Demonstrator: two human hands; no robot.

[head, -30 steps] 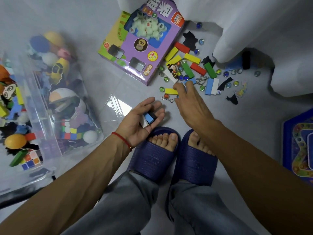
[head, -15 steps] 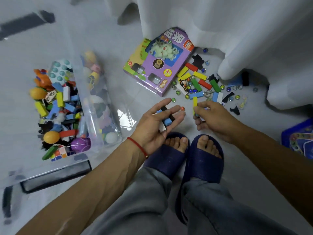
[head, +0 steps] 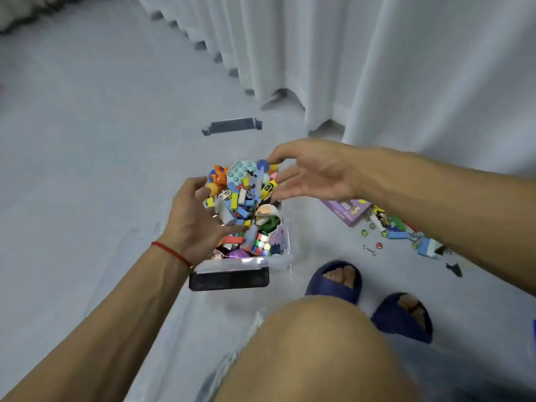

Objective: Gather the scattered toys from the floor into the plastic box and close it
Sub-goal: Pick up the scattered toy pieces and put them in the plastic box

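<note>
Step in hand, as judged: emptying a handful into the plastic box (head: pixel 285 242), which sits on the floor (head: pixel 87 140) just ahead of the left knee, lid off, already heaped with mixed toys. A dark latch (head: pixel 229 278) shows on its near end.

Both hands are over the box. Left hand (head: pixel 193 220): back toward the camera, fingers curled down over the toy pile; the grip looks loosened, but whether any piece is in it cannot be told, as the palm side is hidden and small blocks blur beneath it. Right hand (head: pixel 313 175): fingers spread and nearly straight, grip fully slack, holding nothing visible, fingertips at the far right rim.

Still on the floor to the right, well apart from the box: purple game carton (head: pixel 346 211), and beside it a scatter of coloured blocks (head: pixel 397 235), marbles and a small metal clip (head: pixel 369 250), partly hidden by the right forearm.

Next move, as judged: return to that scatter for another handful. The marbles will roll, so scooping suits better than pinching. The lid cannot be identified for certain, so closing is some way off.

Versus half a second ago: both hands were low by the feet, the left cupping blue and white blocks, the right pinching a yellow one. Now both are up over the box, and the view has swung left, pushing the scatter to the right edge.
</note>
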